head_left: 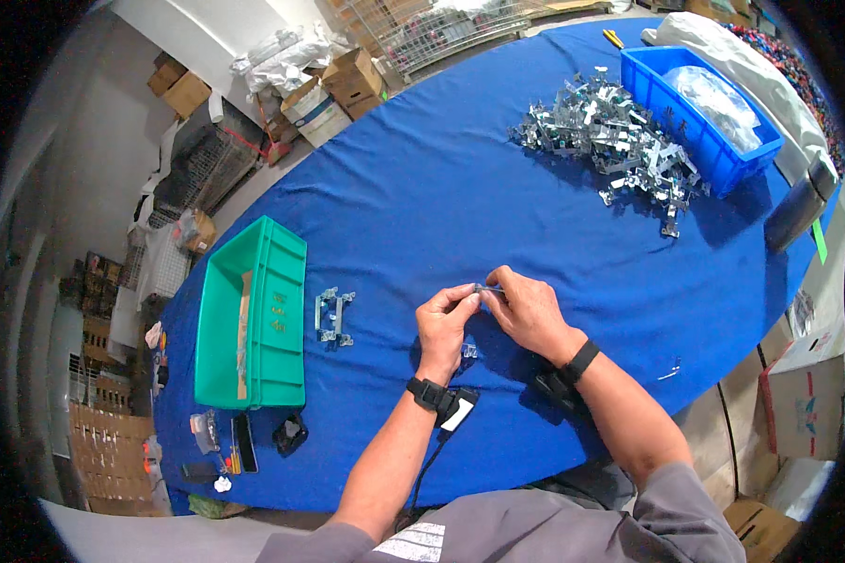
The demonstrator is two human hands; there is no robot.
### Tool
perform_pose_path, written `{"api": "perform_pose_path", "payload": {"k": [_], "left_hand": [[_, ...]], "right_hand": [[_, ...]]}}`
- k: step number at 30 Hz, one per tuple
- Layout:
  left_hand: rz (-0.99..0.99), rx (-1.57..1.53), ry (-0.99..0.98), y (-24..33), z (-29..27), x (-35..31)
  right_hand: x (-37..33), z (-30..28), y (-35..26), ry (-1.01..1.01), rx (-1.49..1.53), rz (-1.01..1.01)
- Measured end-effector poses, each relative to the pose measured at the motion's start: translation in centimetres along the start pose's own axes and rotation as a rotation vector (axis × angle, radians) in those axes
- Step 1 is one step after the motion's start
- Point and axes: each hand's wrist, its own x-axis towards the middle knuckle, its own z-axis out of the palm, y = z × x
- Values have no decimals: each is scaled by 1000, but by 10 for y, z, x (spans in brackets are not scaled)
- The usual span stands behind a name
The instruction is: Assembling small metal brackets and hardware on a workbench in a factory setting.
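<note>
Your table (394, 188) is covered with a blue cloth (460, 220). To your left stands a green plastic bin (286, 366), two metal brackets (345, 321) lying just beside it. Close before you lies a small metal piece (468, 352). Farther off to your right, a heap of metal brackets (610, 127) sits beside a blue plastic crate (702, 158), near a dark bottle (802, 205).

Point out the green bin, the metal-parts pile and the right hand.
Green bin (278, 364): head view, outer side wall.
Metal-parts pile (610, 131): head view, middle.
Right hand (533, 310): head view, back of hand.
</note>
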Motion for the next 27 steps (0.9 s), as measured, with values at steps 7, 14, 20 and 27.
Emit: {"api": "perform_pose_path", "payload": {"k": [7,14,20,27], "left_hand": [[5,35,-37,-1,0,-2],[14,59,-29,-3,-1,-2],[9,87,-41,-5,-2,0],[46,51,-37,-6,-2,0]], "right_hand": [[-3,0,6,-58,-53,2],[-3,0,1,20,66,-20],[-2,4,9,-81,-95,35],[-1,-1,2,-7,43,-2]]}}
